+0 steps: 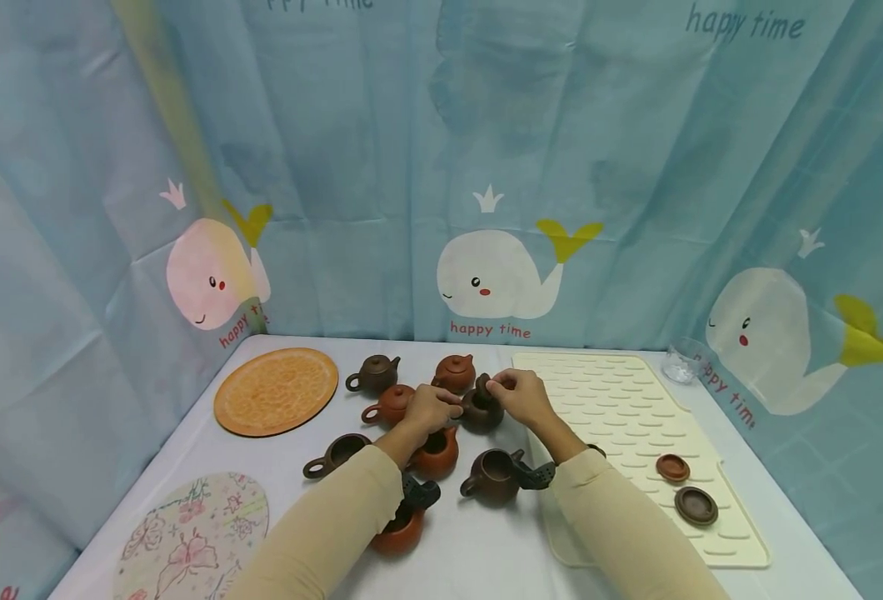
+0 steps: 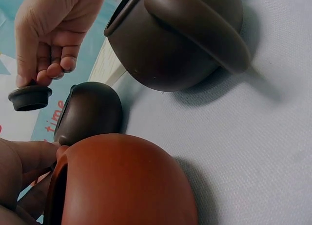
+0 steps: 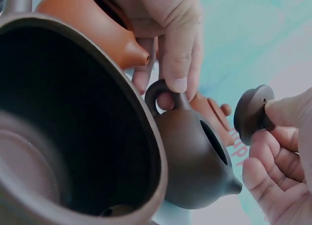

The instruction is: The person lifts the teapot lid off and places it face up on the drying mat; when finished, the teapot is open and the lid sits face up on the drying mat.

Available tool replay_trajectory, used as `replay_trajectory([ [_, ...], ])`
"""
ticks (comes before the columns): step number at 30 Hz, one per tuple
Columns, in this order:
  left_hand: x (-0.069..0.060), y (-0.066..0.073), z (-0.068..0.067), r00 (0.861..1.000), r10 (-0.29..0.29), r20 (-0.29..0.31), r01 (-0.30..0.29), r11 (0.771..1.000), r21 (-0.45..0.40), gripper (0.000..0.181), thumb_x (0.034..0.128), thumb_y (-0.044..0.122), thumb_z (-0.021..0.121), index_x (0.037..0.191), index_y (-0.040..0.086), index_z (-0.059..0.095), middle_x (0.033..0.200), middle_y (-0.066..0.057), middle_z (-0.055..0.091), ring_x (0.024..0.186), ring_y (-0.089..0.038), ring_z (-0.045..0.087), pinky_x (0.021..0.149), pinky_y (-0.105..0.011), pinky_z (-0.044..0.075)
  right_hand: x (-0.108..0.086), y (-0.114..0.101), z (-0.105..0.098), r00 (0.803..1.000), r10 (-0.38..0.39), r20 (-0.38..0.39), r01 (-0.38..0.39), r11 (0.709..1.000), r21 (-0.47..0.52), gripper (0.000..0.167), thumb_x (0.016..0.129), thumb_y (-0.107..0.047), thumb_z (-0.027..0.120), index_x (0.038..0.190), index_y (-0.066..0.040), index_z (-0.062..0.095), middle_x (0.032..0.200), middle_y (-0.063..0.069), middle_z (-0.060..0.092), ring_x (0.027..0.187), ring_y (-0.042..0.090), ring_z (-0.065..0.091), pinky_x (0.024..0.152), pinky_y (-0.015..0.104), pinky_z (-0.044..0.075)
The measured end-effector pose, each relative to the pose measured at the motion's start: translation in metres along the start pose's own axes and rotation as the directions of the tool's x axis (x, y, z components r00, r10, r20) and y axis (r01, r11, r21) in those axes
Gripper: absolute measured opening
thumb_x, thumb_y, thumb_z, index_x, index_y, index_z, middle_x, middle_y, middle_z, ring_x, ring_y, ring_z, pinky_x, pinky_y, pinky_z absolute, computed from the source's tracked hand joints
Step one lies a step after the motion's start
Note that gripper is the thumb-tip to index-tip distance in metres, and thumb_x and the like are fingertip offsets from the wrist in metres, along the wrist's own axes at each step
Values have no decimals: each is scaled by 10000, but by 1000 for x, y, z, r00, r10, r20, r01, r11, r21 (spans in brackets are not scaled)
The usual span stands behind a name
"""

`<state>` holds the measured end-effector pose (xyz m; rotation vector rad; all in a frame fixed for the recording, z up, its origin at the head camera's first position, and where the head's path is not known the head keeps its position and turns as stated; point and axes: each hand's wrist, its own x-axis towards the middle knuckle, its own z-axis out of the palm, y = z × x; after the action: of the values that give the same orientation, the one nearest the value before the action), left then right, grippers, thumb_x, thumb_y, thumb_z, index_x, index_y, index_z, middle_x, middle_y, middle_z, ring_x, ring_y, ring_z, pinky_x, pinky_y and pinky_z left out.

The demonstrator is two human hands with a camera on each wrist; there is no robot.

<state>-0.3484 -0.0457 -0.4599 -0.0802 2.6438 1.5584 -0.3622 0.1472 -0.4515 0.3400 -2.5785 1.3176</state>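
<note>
My left hand (image 1: 430,408) grips the loop handle of a small dark brown teapot (image 3: 187,156), thumb on top and a finger through the loop. The teapot's round mouth is uncovered. Just above and beside it, my right hand (image 1: 524,398) pinches a dark brown teapot lid (image 3: 249,115) by its knob, apart from the teapot. An orange-brown teapot without a lid (image 2: 126,181) stands under my left wrist. Nearer me is a larger dark lidless teapot (image 1: 496,475).
Lidded teapots stand behind: a dark one (image 1: 377,373) and reddish ones (image 1: 456,372). Another open dark pot (image 1: 344,450) is at left. On the cream mat (image 1: 599,392) lie a reddish lid (image 1: 672,467) and a dark lid (image 1: 696,506). Round mats (image 1: 276,392) lie left; a clear cup (image 1: 683,362) stands back right.
</note>
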Motion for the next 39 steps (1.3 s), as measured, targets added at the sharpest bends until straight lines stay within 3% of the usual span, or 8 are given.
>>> replay_trajectory([
  [5, 1, 1, -2, 1000, -5, 5, 5, 1000, -6, 82, 807, 93, 777, 889, 100, 777, 1030, -71, 639, 980, -252, 533, 799, -398, 471, 0, 0, -1, 987, 159, 13, -155, 941, 301, 84, 842, -74, 670, 803, -1, 677, 709, 90, 635, 609, 207, 599, 658, 494, 528],
  [9, 2, 1, -2, 1000, -13, 6, 13, 1000, -2, 74, 807, 104, 777, 881, 112, 776, 1039, -68, 638, 984, -248, 529, 804, -390, 467, -1, -3, -3, 970, 235, 55, -229, 822, 522, 71, 826, -5, 629, 871, 46, 609, 730, 130, 623, 619, 209, 594, 633, 422, 541],
  [12, 2, 1, -2, 1000, -4, 5, 4, 1000, 8, 69, 803, 108, 779, 872, 118, 776, 1049, -66, 639, 986, -246, 531, 812, -396, 460, 0, -6, -4, 960, 256, 111, -267, 723, 637, 219, 845, 26, 589, 1064, 18, 580, 768, 139, 627, 626, 199, 609, 585, 301, 530],
  [17, 4, 1, -1, 1000, -9, 6, 9, 1000, 12, 72, 811, 113, 774, 882, 123, 775, 1037, -65, 640, 975, -244, 533, 814, -403, 463, -1, -9, -7, 939, 263, 221, -337, 584, 738, 482, 884, 19, 505, 1350, -103, 518, 870, 160, 578, 643, 198, 616, 603, 278, 527],
  [23, 4, -1, 0, 1000, -22, 11, 21, 1000, 20, 70, 814, 115, 775, 881, 132, 775, 1015, -49, 640, 964, -237, 531, 813, -406, 461, -3, -10, -8, 911, 277, 305, -403, 448, 798, 412, 928, 16, 395, 1322, -33, 508, 1004, 174, 539, 693, 202, 601, 627, 283, 526],
  [27, 4, -2, 0, 1000, -16, 12, 16, 1000, 18, 59, 814, 116, 774, 871, 135, 775, 1016, -50, 637, 968, -237, 530, 810, -405, 461, -5, -12, -9, 923, 246, 296, -373, 382, 845, 357, 964, -55, 420, 1316, -15, 467, 984, 149, 554, 713, 204, 594, 628, 281, 520],
  [31, 4, -1, -1, 1000, -10, 12, 9, 1000, 19, 59, 818, 116, 769, 874, 135, 776, 1033, -55, 635, 982, -240, 527, 824, -411, 456, -7, -16, -11, 946, 200, 257, -316, 374, 872, 334, 972, -122, 561, 1271, -11, 462, 947, 122, 593, 720, 197, 605, 631, 270, 520],
  [39, 0, 1, -2, 1000, -14, 20, 13, 999, 31, 66, 817, 108, 768, 878, 132, 777, 1020, -56, 639, 990, -252, 530, 848, -428, 449, -14, -29, -25, 965, 124, 232, -262, 472, 842, 441, 926, -17, 630, 1320, 51, 445, 1114, 190, 557, 870, 224, 658, 813, 328, 518],
])
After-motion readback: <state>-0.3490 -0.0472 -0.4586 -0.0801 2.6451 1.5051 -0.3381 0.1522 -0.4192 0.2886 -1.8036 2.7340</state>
